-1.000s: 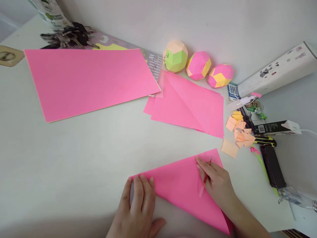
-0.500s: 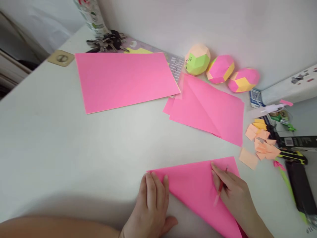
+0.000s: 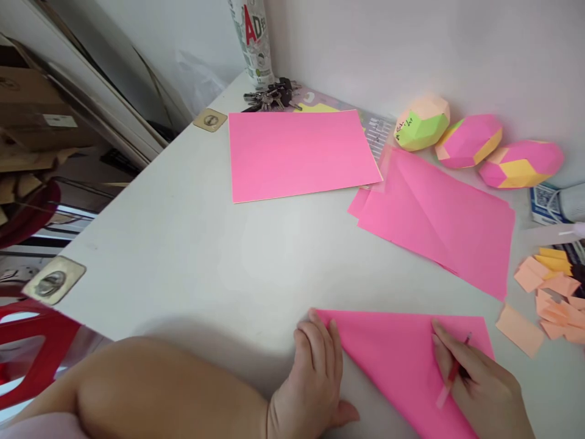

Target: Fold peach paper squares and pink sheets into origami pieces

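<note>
A folded sheet of pink paper (image 3: 397, 360) lies near the front edge of the table, its lower part running out of view. My left hand (image 3: 315, 378) presses its fingertips on the left corner of this sheet, fingers laid out and thumb apart on the table. My right hand (image 3: 484, 384) rests on the right part of the paper, its thumb and forefinger at the surface. A thin red pen (image 3: 452, 375) with a clear end is tucked in the fingers of that hand, slanting across the sheet.
Behind lie a pink stack (image 3: 301, 152) and more pink sheets (image 3: 439, 219). Paper balls, one green (image 3: 423, 125), stand along the wall. Peach paper pieces (image 3: 557, 311) are at right. Keys (image 3: 274, 94) and a printed bottle (image 3: 253, 42) stand at the back; a red stool (image 3: 36, 341) is below left.
The view has swung left, so the table's left edge and my left forearm show more. Both hands stay on the folded pink sheet in much the same places.
</note>
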### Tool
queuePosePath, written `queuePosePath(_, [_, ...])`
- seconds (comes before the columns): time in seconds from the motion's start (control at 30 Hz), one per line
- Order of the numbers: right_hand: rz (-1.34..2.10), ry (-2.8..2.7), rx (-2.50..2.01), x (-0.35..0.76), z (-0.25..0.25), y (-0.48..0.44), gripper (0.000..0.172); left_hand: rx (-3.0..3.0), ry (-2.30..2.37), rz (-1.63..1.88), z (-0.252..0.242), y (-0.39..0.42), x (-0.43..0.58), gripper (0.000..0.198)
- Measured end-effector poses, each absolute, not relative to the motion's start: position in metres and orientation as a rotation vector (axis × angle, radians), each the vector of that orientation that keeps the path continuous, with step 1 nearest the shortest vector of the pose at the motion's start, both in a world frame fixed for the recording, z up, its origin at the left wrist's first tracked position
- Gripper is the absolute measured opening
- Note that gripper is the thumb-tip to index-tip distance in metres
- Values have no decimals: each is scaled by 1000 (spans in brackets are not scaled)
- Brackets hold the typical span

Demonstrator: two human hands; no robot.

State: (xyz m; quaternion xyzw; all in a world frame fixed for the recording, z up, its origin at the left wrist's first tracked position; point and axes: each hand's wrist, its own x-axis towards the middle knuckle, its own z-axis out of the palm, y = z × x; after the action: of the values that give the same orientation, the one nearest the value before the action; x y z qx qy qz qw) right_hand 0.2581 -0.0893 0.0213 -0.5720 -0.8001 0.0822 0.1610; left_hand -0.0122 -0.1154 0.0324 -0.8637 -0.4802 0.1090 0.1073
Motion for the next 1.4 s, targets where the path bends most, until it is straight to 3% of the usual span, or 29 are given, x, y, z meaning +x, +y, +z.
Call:
queuePosePath(0.53, [307,-2247,-1641,241,25,-93,44,-2830,-945,-169,18,-100,-16,91])
queuePosePath(0.6, [314,-2238,-1653,240,24,-94,40,-2857,-854,-203,21,-90,-17,77])
queuePosePath(0.73, [342,-2203,-1674,240,21,-96,37,-2952,-610,-217,21,-65,-19,28])
queuePosePath(0.8, [358,-2181,-1679,241,19,-97,35,-3011,-559,-248,18,-55,-20,21])
queuePosePath(0.97, [406,-2144,-1704,240,16,-97,28,-3156,-487,-77,17,-38,-11,30])
queuePosePath(1.13, [365,-2162,-1767,239,15,-98,29,-3068,-367,258,28,-23,22,52])
queuePosePath(1.4, [321,-2120,-1774,238,15,-98,26,-3017,-279,120,20,-18,42,49])
